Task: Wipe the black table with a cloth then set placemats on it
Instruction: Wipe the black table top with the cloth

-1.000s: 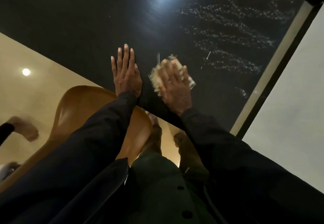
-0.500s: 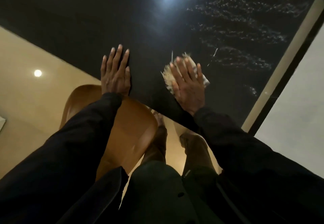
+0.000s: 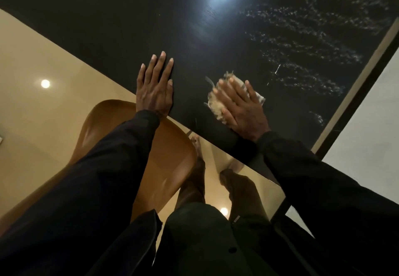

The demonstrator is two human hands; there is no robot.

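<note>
Two hands, apart, both flat with fingers straight. The left hand (image 3: 155, 90) rests on the black surface (image 3: 129, 27) at its near edge. The right hand (image 3: 244, 109) presses one pale, frayed cloth (image 3: 214, 104) down just inside that edge. White streaks (image 3: 302, 44) run toward the right edge. One brown chair (image 3: 170, 163) stands at the near edge.

Black long sleeves (image 3: 97, 189) to the wrists; left hand (image 3: 154, 94) and right hand (image 3: 243, 109) bare; dark buttoned jacket (image 3: 194, 232); brown trousers (image 3: 192, 186).

chair (image 3: 172, 167): brown, moulded, glossy | floor (image 3: 43, 48): shiny beige | light spot (image 3: 45, 83): round glare on floor, left
</note>
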